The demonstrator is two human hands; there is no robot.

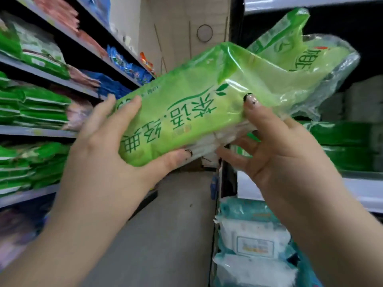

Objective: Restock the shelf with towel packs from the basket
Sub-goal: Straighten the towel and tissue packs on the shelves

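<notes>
**stockroom_newbie:** Narrow shop aisle, shelves on both sides. The left shelves (41,131) are stacked with flat green packs (41,112), and the right shelf (362,189) has a few more of the same. I'm mid-carry with a green towel pack (186,112), held up at chest height between the two sides and tilted, far end higher. A second pack (290,54) sits behind it and seems to be riding along. Left hand (107,154) is wrapped round the near end, thumb under and fingers over the top. Right hand (275,146) pinches the middle, one finger on top and the rest spread underneath. Can't see the basket at all. Tips for getting it in neatly?

**aisle_vet:** Looks like you're at the placing step, so level it first. That loose wrap at the far end will probably snag on the shelf lip, so I'd smooth it down before sliding. Lead with the left-hand end and keep the printed face up to match the stack. If the second pack really is in your grip, set them down one at a time, or the slippery film may let the top one skate off.
</notes>
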